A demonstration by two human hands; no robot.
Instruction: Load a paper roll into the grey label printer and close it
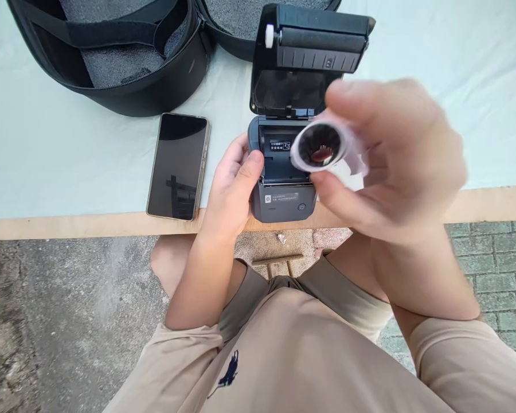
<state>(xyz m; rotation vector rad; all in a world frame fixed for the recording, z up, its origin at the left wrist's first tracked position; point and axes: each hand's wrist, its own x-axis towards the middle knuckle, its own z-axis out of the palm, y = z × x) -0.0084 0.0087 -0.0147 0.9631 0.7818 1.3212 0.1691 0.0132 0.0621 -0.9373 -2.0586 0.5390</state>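
A small dark label printer [279, 201] stands near the table's front edge. Its lid [313, 57] is swung up, so the paper bay lies exposed. My left hand [238, 183] grips the printer's left side, thumb on the rim of the bay. Between the thumb and fingers of my right hand [395, 155] is a roll of white label paper [301, 150] with a dark hollow core. The roll is held over the right part of the bay, its open end towards me. A loose strip of the paper hangs at its right, slightly blurred.
A phone [178, 166] lies face up left of the printer. Behind it, an unzipped black case [155, 86] with grey foam lining and a strap stands open. A pale cloth [456, 74] covers the table, whose wooden edge [69, 225] shows in front.
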